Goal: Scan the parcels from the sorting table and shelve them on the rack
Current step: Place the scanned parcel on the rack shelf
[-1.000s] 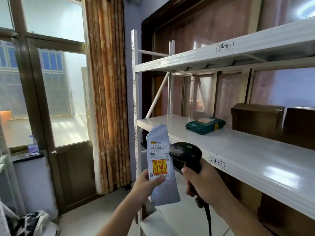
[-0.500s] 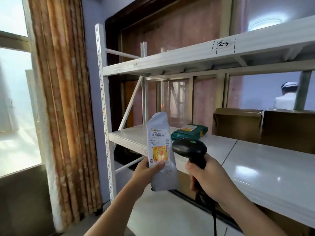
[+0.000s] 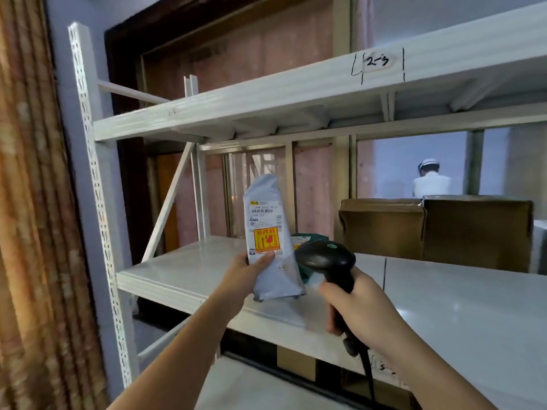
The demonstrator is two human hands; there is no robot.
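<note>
Just 1 parcel (image 3: pixel 268 238), 1 scanner (image 3: pixel 327 258), 2 boxes (image 3: pixel 381 229)

We note: grey parcel (image 3: pixel 273 247), white label, orange-yellow sticker with red print; black scanner (image 3: pixel 327 258); white rack (image 3: pixel 183 279); brown cartons (image 3: pixel 381 229); green packet (image 3: pixel 307 239); orange-brown mottled curtain (image 3: pixel 32 202).

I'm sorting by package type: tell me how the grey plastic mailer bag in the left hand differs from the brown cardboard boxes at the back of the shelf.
The grey plastic mailer bag is soft, slim and crinkled; the brown cardboard boxes are rigid and much bulkier. The bag is held upright in the left hand, above the white metal shelf; the boxes rest on it. The bag shows a barcode label and an orange sticker; the boxes' visible faces look plain.
</note>
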